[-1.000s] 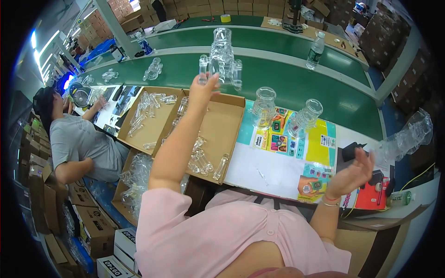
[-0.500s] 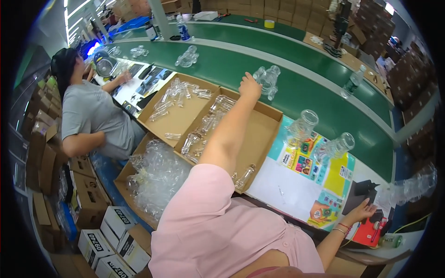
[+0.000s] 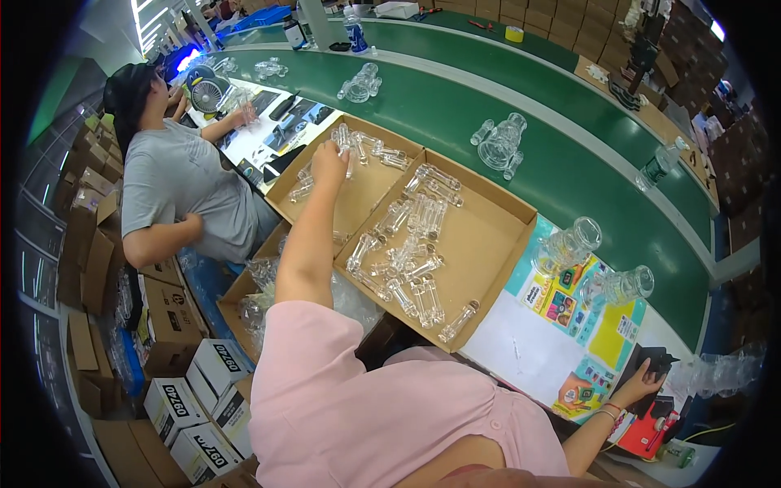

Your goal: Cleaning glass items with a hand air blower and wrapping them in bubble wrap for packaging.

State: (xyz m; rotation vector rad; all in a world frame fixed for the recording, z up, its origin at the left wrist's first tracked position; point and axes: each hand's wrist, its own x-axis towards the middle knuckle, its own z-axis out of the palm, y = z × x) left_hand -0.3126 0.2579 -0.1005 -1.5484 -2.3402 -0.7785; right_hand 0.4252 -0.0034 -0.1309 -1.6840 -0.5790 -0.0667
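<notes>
Glass tube (image 3: 351, 163) by left hand (image 3: 329, 166), long axis pointing toward green belt (image 3: 431, 114); whether fingers pinch, cannot tell.

Even, fairly bright light covers the worktop (image 3: 498, 346); ceiling tubes (image 3: 150, 31) and a blue-white glare (image 3: 189, 58) shine far left. Clear tubular pieces (image 3: 427, 218) catch small highlights. Fisheye distortion bows the green belt (image 3: 431, 115); corners fall black.
</notes>
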